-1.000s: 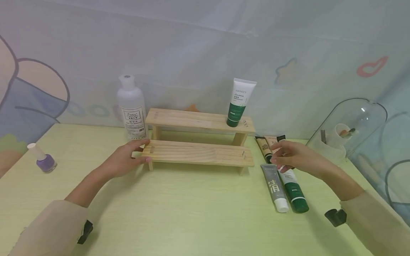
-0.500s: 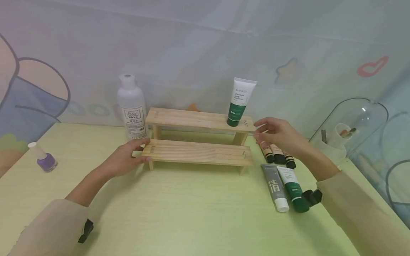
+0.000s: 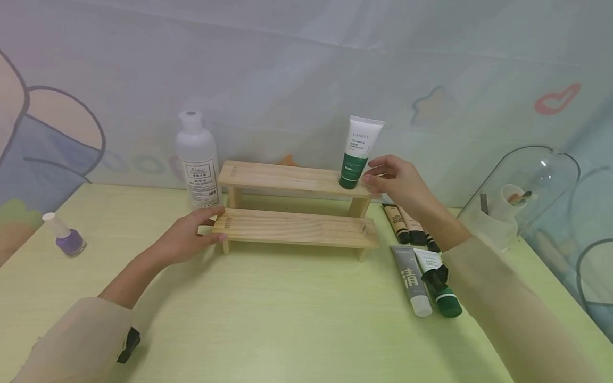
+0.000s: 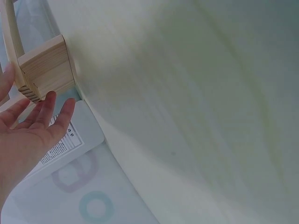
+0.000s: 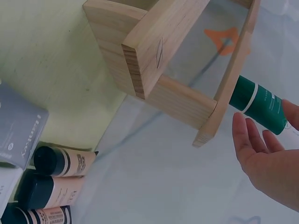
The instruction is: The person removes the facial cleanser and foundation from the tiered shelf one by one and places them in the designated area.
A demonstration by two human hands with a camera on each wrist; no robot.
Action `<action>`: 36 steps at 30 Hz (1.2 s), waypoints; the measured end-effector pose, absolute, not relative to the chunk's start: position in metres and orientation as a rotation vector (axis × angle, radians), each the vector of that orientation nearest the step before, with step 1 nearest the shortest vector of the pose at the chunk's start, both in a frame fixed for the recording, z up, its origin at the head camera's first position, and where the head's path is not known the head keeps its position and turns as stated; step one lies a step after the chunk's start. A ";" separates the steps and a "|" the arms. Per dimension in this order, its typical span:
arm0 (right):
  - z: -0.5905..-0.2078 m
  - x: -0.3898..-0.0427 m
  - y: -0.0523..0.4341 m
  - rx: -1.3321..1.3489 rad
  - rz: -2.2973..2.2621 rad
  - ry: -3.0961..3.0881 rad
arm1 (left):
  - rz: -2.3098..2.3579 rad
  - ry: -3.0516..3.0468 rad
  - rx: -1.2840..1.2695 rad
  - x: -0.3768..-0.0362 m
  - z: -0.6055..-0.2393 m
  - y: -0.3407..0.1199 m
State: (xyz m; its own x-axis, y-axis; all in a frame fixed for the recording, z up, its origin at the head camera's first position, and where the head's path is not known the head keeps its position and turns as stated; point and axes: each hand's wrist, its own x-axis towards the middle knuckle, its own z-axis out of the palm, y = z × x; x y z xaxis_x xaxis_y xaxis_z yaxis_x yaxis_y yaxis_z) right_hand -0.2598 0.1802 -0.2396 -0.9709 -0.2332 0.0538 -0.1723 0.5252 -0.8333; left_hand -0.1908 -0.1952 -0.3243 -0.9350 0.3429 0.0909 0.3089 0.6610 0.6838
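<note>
A two-tier wooden display rack stands on the table. My left hand holds the left end of its lower shelf, thumb at the front edge and a finger at the back corner; the left wrist view shows the other fingers extended below the wood. A white-and-green cream tube stands on its cap at the right end of the upper shelf. Right beside it is my right hand, its fingers apart around the tube's right side. In the right wrist view, the thumb overlaps the tube; contact is unclear.
A white bottle stands behind the rack's left end. Purple nail polish is at far left. Right of the rack lie a grey tube, another green-white tube and several beige tubes. A clear container holds brushes.
My right hand has moved from above the lying tubes, left and up, to the standing tube on the upper shelf. My left hand has stayed on the rack.
</note>
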 end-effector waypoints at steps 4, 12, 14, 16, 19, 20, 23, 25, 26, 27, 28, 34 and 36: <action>-0.242 -0.264 0.176 -0.360 -1.501 2.668 | 1.159 2.815 0.549 -0.191 -0.325 -0.196; -0.248 -0.271 0.171 -0.343 -1.588 2.621 | 1.159 2.816 0.539 -0.191 -0.325 -0.195; -0.248 -0.273 0.169 -0.337 -1.611 2.622 | 1.157 2.817 0.539 -0.191 -0.325 -0.195; -0.249 -0.275 0.166 -0.327 -1.624 2.635 | 1.154 2.819 0.537 -0.191 -0.325 -0.195; -0.249 -0.277 0.162 -0.302 -1.636 2.659 | 1.149 2.823 0.532 -0.190 -0.325 -0.195; -0.249 -0.277 0.160 -0.294 -1.638 2.668 | 1.149 2.823 0.532 -0.190 -0.325 -0.195; -0.249 -0.278 0.157 -0.294 -1.643 2.690 | 1.153 2.821 0.528 -0.191 -0.326 -0.195; -0.249 -0.278 0.156 -0.297 -1.646 2.703 | 1.156 2.819 0.528 -0.191 -0.326 -0.195; -0.249 -0.277 0.156 -0.299 -1.646 2.708 | 1.158 2.818 0.529 -0.191 -0.326 -0.195; -0.249 -0.277 0.156 -0.301 -1.643 2.712 | 1.159 2.817 0.530 -0.191 -0.326 -0.195; -0.250 -0.277 0.156 -0.304 -1.639 2.718 | 1.162 2.816 0.532 -0.191 -0.326 -0.195; -0.251 -0.275 0.160 -0.317 -1.629 2.723 | 1.172 2.808 0.542 -0.191 -0.326 -0.194; -0.251 -0.274 0.161 -0.323 -1.630 2.718 | 1.169 2.810 0.541 -0.191 -0.326 -0.194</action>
State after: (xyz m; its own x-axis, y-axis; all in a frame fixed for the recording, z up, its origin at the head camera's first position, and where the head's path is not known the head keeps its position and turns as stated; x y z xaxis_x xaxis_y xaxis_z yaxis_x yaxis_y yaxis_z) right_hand -0.2743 0.1614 -0.2511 -0.9785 -0.1503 0.1414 -0.1955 0.4561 -0.8682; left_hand -0.1908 -0.1942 -0.3256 -0.9375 0.3371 0.0863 0.2988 0.6530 0.6959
